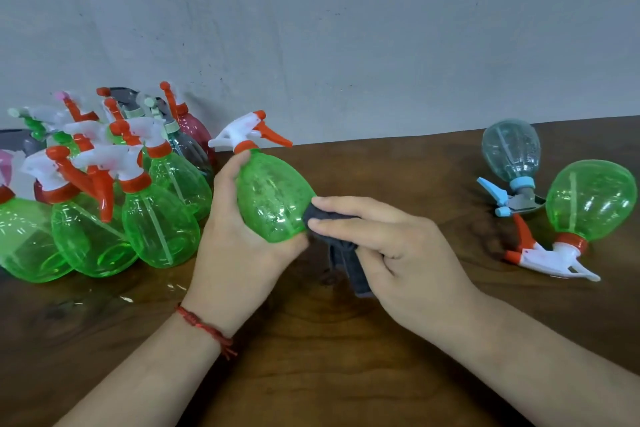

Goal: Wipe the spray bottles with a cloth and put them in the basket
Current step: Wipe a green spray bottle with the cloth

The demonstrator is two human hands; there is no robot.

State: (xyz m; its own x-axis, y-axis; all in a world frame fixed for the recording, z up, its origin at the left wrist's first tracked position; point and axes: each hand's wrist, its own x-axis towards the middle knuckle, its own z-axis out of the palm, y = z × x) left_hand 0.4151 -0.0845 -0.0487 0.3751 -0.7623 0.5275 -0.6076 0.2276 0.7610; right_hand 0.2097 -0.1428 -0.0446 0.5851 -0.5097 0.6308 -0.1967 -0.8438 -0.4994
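My left hand (230,239) grips a green spray bottle (273,199) with a white and orange trigger head, held tilted above the table. My right hand (391,250) holds a dark grey cloth (343,253) and presses it against the bottle's lower right side. Part of the cloth hangs down below my fingers. A crowd of several green spray bottles (156,218) stands at the left. On the right lie a green bottle (588,201) and a blue-grey bottle (510,149) on their sides. No basket is in view.
The dark wooden table (329,357) runs to a grey wall (311,28) behind. Pink and grey bottles (194,128) stand at the back of the left group. A red thread bracelet (204,326) circles my left wrist.
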